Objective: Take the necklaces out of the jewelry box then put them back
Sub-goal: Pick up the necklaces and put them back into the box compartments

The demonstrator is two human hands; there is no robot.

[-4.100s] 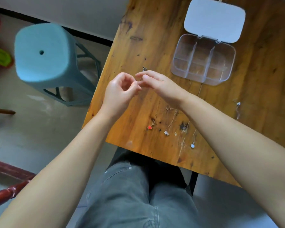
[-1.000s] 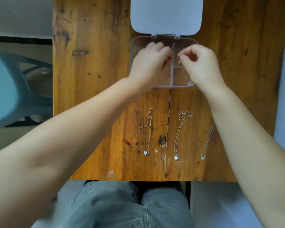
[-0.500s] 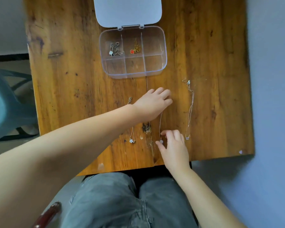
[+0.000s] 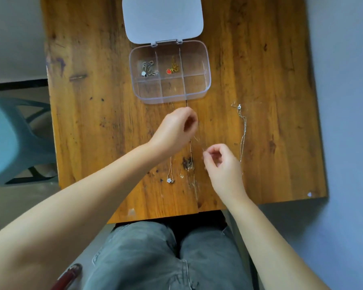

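1. One clear jewelry box point(image 4: 169, 72) lies at 12 o'clock on the wooden table point(image 4: 96, 114), its lid point(image 4: 162, 18) flung open behind it; six compartments, in two rows of three
2. Two necklaces sit in the box: a silver necklace point(image 4: 148, 69) coiled in the far left compartment, a gold necklace with a red heart point(image 4: 172, 68) in the far middle one; the other four compartments look bare
3. Two necklaces lie flat on the table: a flower-pendant necklace point(image 4: 170, 174) at 6 o'clock of the left hand, partly under its wrist, and a long silver chain point(image 4: 242, 130) at 3 o'clock of both hands
4. A fifth, thin chain point(image 4: 197, 140) stretches between the two hands, barely visible
5. Left hand point(image 4: 176, 130): grip pressed together, pinching the chain's far end
6. Right hand point(image 4: 222, 162): thumb and forefinger pinching its near end
7. Half a second ago both hands lay low over this necklace on the table; now its chain hangs taut between them
8. A second ago both hands were in the box
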